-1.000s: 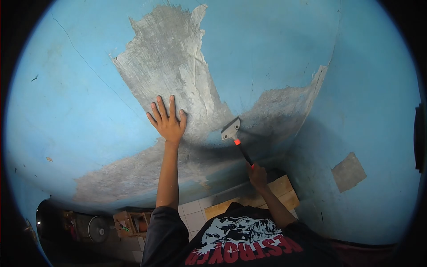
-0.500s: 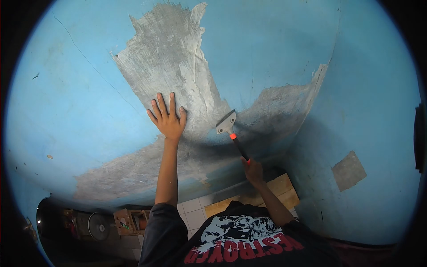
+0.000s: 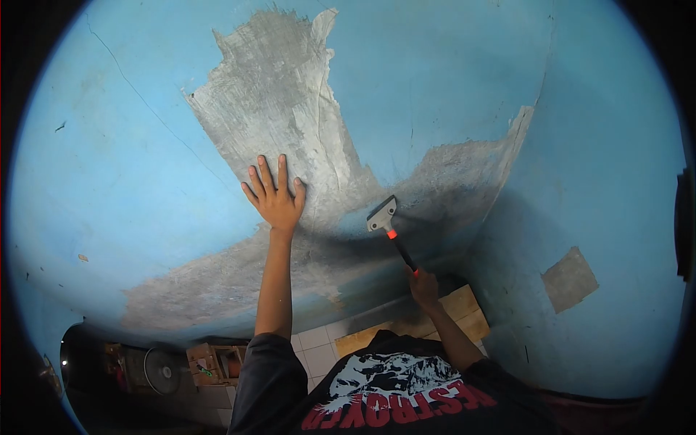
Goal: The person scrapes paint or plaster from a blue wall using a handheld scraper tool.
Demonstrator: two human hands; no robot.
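Observation:
My left hand (image 3: 276,204) lies flat on the wall with its fingers spread, over a bare grey patch (image 3: 264,80) where the blue paint is gone. My right hand (image 3: 423,288) is wrapped round the black handle of a scraper (image 3: 403,250) with orange bands. The scraper's grey head (image 3: 382,215) is tilted, its blade edge pointing up and right, at the wall beside a remnant of blue paint (image 3: 353,221). A lower grey strip (image 3: 210,279) stretches to the left, and another grey area (image 3: 464,170) spreads to the right of the blade.
Blue painted wall (image 3: 435,65) surrounds the bare areas, with a thin crack (image 3: 138,90) at upper left. The right-hand wall carries a small grey patch (image 3: 570,280). Below are white floor tiles (image 3: 317,357), a yellowish board (image 3: 457,312), a wooden crate (image 3: 210,365) and a fan (image 3: 162,371).
My right hand and the scraper have moved down and slightly right along the wall. My left hand keeps its place on the grey patch; the view has shifted slightly.

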